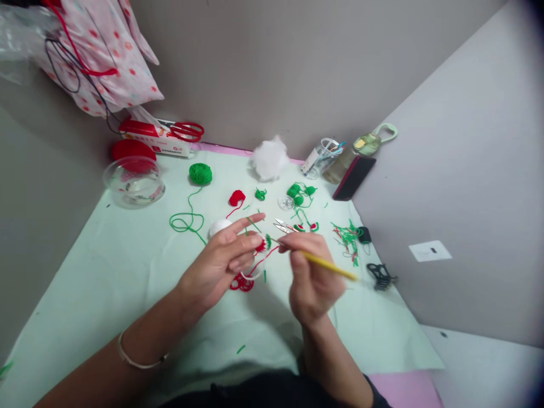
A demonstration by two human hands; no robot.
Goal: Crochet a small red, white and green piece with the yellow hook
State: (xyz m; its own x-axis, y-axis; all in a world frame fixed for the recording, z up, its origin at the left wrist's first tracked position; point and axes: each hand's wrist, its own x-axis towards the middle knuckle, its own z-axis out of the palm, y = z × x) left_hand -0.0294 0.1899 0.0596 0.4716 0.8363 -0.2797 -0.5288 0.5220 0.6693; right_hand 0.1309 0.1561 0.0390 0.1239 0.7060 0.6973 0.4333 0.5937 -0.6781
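Observation:
Between the thumb and fingers of my left hand (229,249) is a small red, white and green crochet piece (262,243). Green yarn runs over its raised index finger. My right hand (314,272) grips a crochet hook (327,264) with a yellow handle, its tip pointing at the piece; whether it touches the stitches is too small to tell. Red yarn (242,282) lies coiled below my left hand, with a white strand near it. A white yarn ball (220,228) sits partly hidden behind that hand. Scissors (285,225) lie just beyond my right hand.
A green yarn ball (200,174), a red yarn ball (237,198) and white stuffing (270,158) lie farther back. At the right are yarn scraps (348,241), a black claw clip (381,276), a phone (354,178) and a bottle (340,164). A clear tub (135,187) stands left.

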